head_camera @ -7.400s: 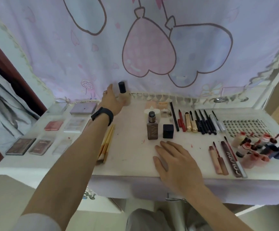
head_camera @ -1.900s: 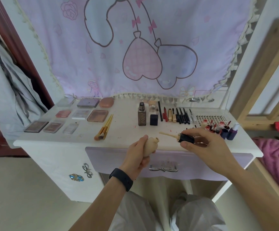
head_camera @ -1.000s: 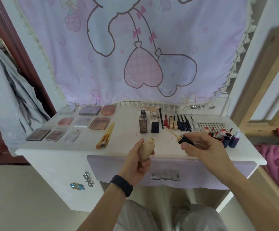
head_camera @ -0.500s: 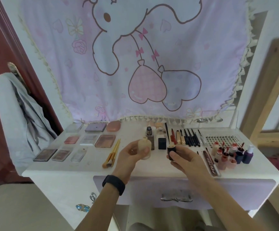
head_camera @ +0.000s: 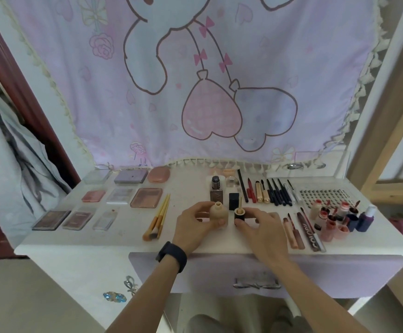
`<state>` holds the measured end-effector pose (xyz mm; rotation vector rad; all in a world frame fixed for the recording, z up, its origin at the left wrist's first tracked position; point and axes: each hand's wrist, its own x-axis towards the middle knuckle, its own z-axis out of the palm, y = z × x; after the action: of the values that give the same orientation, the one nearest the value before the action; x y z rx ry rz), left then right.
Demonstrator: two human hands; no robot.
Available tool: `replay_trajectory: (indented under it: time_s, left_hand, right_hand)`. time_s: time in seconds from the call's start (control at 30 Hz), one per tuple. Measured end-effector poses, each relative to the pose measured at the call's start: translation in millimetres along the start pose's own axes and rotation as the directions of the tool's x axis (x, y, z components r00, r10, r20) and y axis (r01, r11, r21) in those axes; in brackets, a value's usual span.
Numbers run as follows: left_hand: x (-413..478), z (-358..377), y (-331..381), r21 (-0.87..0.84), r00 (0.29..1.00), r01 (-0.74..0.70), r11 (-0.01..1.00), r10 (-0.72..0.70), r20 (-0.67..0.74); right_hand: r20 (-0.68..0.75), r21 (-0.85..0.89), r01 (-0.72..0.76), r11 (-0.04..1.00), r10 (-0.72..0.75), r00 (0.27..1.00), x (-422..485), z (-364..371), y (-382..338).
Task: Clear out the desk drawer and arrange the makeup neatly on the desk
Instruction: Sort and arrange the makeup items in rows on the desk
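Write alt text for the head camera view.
A person's left hand holds an uncapped beige bottle and the right hand a black cap, wand pointing up, over a white desk. Rows of palettes lie at left, brushes beside them, pencils and lip products at right.

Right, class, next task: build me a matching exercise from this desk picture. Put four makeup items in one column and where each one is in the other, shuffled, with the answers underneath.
Items
1. beige bottle
2. black cap
3. makeup brushes
4. purple bottle

Places
a. standing near the right end of the desk
b. held in the left hand
c. lying flat, to the left of both hands
d. pinched in the right hand, wand pointing up

Pairs: 1-b, 2-d, 3-c, 4-a
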<state>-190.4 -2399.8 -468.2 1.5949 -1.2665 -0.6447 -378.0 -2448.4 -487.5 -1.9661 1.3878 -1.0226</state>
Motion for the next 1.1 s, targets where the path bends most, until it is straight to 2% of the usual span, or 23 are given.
replay_trajectory:
  time_s: [0.2,0.37,0.5,1.1]
  left_hand:
    - [3,-1,-4,0.179,0.998,-0.060,0.982,0.065,-0.023]
    - [3,0,-12,0.377,0.997,-0.063,0.924,0.078,-0.023]
    - [4,-1,-12,0.463,0.994,-0.097,0.881,0.111,-0.003]
    - [-3,-3,-3,0.565,0.999,-0.052,0.823,0.038,0.037]
  right_hand:
    - [-0.058,-0.165,0.048,0.985,-0.058,0.997,5,8,7]
    - [-0.081,-0.302,0.061,0.951,-0.089,0.993,3,12,8]
    - [-0.083,-0.319,0.061,0.946,-0.092,0.992,1,13,9]
    - [-0.086,-0.396,0.139,0.908,-0.188,0.978,-4,14,12]
